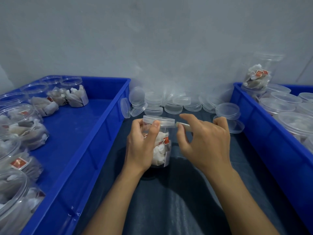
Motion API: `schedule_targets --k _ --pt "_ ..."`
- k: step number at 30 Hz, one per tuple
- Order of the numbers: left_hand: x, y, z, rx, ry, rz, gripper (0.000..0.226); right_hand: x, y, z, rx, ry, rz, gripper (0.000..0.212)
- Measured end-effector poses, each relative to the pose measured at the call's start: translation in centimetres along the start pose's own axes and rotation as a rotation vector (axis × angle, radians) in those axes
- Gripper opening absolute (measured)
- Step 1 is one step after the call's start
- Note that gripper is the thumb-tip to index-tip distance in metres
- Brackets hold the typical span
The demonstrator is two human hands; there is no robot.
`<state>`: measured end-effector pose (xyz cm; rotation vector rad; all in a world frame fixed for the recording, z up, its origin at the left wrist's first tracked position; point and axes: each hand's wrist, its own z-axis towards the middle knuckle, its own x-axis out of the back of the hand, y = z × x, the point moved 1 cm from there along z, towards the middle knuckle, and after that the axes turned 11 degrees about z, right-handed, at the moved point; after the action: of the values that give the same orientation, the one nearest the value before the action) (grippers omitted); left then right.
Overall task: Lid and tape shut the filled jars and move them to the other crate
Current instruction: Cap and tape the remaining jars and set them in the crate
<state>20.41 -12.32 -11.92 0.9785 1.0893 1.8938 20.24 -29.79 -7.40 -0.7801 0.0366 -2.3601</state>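
Note:
A clear jar (162,148) filled with white sachets stands upright in the middle, topped by a clear lid (159,120). My left hand (144,146) grips the jar's left side, its thumb reaching up to the lid's rim. My right hand (205,143) hovers just right of the jar and pinches a short strip of tape (183,125) that runs to the lid's right edge. The left blue crate (81,150) holds several open filled jars (74,95). The right blue crate (257,126) holds several lidded jars (277,106).
A heap of loose clear lids (176,103) lies against the grey wall behind the jar, with two more lids (228,111) by the right crate. Dark blue cloth (169,200) covers the surface between the crates. One filled jar (257,77) sits stacked high at the right crate's far corner.

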Motion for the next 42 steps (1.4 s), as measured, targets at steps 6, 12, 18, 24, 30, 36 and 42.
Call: schedule_targets --k 6,12,18,24,30,36,42 --pt "-0.3 -0.2 0.0 0.038 -0.03 -0.053 0.06 0.1 0.0 -0.1 -0.036 -0.038 0.013 0.029" --pt "-0.2 -0.2 -0.2 0.031 -0.084 -0.003 0.057 0.2 0.0 -0.1 -0.057 -0.079 0.022 0.029" --pt "0.1 1.0 -0.4 0.029 -0.119 0.085 0.065 0.0 0.0 -0.4 -0.041 -0.091 0.027 0.021" --pt "0.6 1.9 -0.6 0.041 -0.15 0.126 0.047 0.1 -0.3 -0.5 -0.063 -0.099 0.037 0.024" --pt "0.0 1.9 -0.8 0.06 -0.138 0.064 0.055 0.2 -0.4 -0.5 -0.19 -0.18 0.147 0.046" --pt "0.1 1.5 -0.6 0.07 -0.066 0.005 0.053 0.2 0.5 -0.4 -0.231 -0.356 0.312 0.045" --pt "0.5 0.9 -0.1 0.086 -0.085 -0.033 0.054 0.5 1.2 -0.6 -0.23 -0.387 0.233 0.044"
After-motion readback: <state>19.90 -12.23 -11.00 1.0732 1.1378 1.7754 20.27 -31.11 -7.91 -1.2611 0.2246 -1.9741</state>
